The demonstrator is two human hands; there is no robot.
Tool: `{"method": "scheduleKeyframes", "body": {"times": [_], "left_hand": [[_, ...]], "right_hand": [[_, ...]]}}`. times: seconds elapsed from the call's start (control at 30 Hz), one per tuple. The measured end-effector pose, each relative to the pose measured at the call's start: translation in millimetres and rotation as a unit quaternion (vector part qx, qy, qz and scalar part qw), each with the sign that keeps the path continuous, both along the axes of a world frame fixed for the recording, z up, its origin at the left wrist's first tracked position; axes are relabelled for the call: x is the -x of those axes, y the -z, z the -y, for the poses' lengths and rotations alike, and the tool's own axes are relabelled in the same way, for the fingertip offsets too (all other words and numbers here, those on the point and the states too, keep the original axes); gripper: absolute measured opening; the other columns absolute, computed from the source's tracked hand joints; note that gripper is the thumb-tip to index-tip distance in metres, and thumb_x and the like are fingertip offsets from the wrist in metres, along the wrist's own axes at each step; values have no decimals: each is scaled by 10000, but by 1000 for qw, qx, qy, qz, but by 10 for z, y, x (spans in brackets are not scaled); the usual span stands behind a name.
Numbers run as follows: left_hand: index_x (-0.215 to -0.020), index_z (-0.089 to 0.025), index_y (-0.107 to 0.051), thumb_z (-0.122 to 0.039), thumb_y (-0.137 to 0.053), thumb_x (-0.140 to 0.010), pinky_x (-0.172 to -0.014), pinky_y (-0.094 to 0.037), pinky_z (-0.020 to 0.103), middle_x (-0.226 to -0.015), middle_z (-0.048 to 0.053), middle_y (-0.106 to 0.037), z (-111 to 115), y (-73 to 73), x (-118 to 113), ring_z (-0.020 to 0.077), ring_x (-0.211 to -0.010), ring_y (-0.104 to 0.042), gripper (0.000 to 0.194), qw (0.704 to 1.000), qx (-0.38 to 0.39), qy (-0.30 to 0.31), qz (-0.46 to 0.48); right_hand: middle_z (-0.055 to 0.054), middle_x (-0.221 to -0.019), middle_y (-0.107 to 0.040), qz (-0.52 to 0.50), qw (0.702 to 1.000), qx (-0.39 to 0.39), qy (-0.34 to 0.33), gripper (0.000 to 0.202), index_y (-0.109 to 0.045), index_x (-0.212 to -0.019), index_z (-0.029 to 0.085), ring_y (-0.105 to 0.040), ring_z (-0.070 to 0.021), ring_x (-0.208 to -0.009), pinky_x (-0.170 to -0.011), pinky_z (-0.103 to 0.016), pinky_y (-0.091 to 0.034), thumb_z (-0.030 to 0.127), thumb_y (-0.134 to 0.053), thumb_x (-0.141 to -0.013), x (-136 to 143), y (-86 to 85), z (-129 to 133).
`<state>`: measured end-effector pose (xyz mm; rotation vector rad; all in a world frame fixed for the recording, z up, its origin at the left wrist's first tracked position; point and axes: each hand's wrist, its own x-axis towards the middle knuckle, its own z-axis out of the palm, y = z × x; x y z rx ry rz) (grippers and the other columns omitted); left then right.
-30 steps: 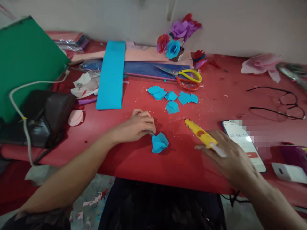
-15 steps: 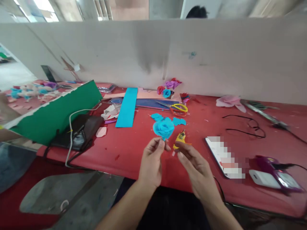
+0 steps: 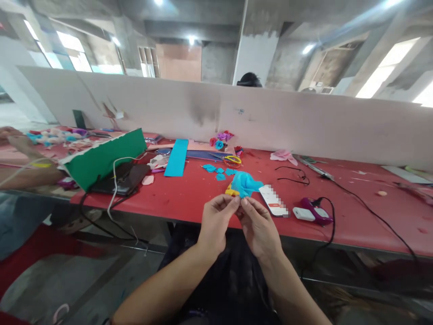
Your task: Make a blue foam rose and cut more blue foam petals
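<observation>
My left hand (image 3: 218, 214) and my right hand (image 3: 255, 221) meet at the base of a blue paper flower (image 3: 244, 183), fingertips pinching it from both sides. The flower's ruffled head points away from me and leans right, over the red table. Behind my left fingertips a yellow glue gun (image 3: 231, 191) lies partly hidden by the flower. Several loose blue paper petals (image 3: 220, 176) are scattered just beyond. The scissors (image 3: 232, 160) with yellow and red handles rest farther back, left of the hands.
A blue paper strip (image 3: 176, 158) lies left of the petals. Small finished flowers (image 3: 219, 144) stand near the back partition. To the right are a phone (image 3: 272, 201), glasses (image 3: 292, 176) and a purple power socket (image 3: 318, 211). A green board (image 3: 104, 158) separates another person's arm (image 3: 25, 174) at left.
My right hand has come from beside the glue gun to the flower's base, meeting my left. The flower now tilts right. My view has tilted up and shifted right.
</observation>
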<state>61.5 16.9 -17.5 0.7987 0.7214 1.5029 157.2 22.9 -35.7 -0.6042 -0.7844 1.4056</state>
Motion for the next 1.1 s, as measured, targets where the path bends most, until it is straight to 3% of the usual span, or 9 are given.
{"method": "scheduleKeyframes", "body": {"times": [0.1, 0.3, 0.63, 0.73, 0.9, 1.1], "left_hand": [[-607, -132, -640, -327, -764, -694, -665, -437, 234, -587, -1, -611, 130, -44, -10, 102, -618, -542, 248, 1000, -2, 22, -10], [-669, -158, -638, -296, -782, -680, -737, -437, 237, -698, -9, -632, 119, -19, -23, 117, -734, -572, 200, 997, -38, -13, -61], [-925, -181, -756, -227, -707, -748, -939, -430, 291, -941, 66, -745, 138, -66, 162, 179, -979, -634, 190, 998, -41, 20, -41], [-904, -187, -769, -231, -732, -717, -888, -453, 284, -880, 62, -751, 121, -84, 143, 175, -906, -655, 195, 999, -11, 39, -24], [-774, -160, -775, -307, -796, -656, -691, -471, 259, -719, 59, -721, 44, -96, 138, 134, -675, -620, 189, 992, 23, 121, 22], [-771, -159, -783, -303, -780, -682, -654, -438, 258, -695, 52, -696, 16, -55, 208, 120, -638, -554, 169, 994, -10, 106, -17]], "right_hand": [[31, -720, -697, -6, 1000, -1, -3, 99, -756, -761, 238, -590, -105, -678, -721, -258, -492, 268, -818, -691, -28, -30, 137], [29, -750, -707, -61, 998, 12, 20, 172, -729, -718, 235, -629, -126, -755, -808, -276, -493, 258, -866, -617, -35, -23, 133], [29, -724, -647, -44, 999, 10, 8, 145, -709, -724, 216, -547, -74, -661, -636, -177, -464, 274, -834, -679, -76, -56, 201], [33, -698, -635, -56, 998, 20, -14, 165, -711, -701, 217, -548, -76, -654, -634, -181, -470, 264, -857, -640, -59, -66, 199], [34, -732, -658, -57, 996, 58, -33, 218, -725, -698, 216, -575, -81, -688, -687, -191, -493, 272, -891, -569, -52, -90, 211], [28, -699, -617, -18, 998, 23, -51, 151, -723, -710, 215, -530, -84, -658, -645, -199, -461, 293, -840, -656, -57, -63, 214]]}}
